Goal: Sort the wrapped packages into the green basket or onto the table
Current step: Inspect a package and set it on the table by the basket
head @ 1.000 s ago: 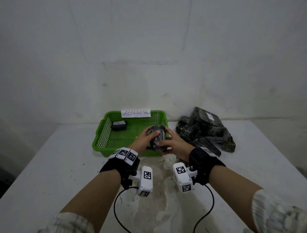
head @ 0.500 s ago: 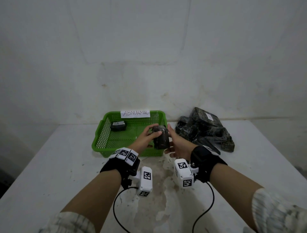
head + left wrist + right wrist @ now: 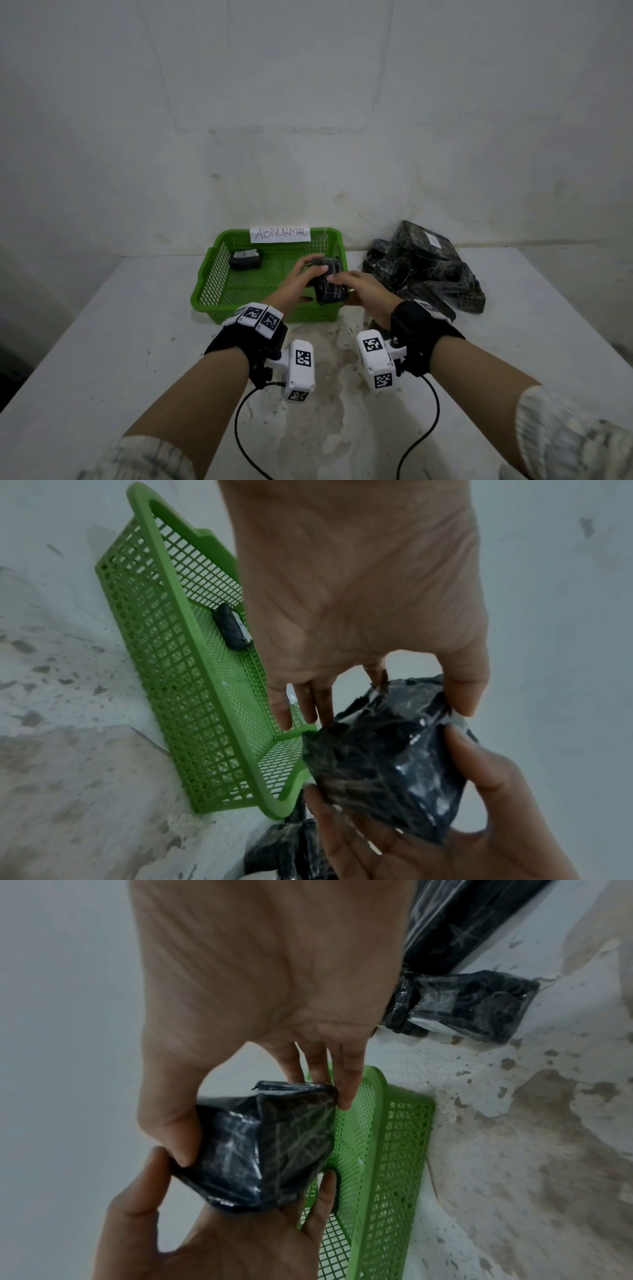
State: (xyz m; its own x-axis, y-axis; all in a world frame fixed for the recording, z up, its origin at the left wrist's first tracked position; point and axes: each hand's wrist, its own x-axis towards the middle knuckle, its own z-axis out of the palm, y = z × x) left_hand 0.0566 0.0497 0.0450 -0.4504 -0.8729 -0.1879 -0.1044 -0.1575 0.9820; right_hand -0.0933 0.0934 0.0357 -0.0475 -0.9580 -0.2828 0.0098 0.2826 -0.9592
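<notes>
A small package (image 3: 330,286) wrapped in black film is held by both hands above the front right corner of the green basket (image 3: 219,274). My left hand (image 3: 310,270) pinches its far end between thumb and fingers (image 3: 308,702). My right hand (image 3: 346,281) grips its near end, thumb on one side and fingers (image 3: 342,1080) on the other. In the wrist views the package (image 3: 383,756) (image 3: 267,1148) sits between both palms. One more small wrapped package (image 3: 245,259) with a white label lies at the basket's back left.
A pile of several black wrapped packages (image 3: 424,267) lies on the white table (image 3: 102,342) to the right of the basket, against the wall. A paper label reading ABNORMAL (image 3: 280,234) hangs on the basket's back rim. Cables trail from both wrist cameras.
The two hands have turned the package over between them and carried it slightly forward, above the basket's right corner. The right hand now lies over its near side.
</notes>
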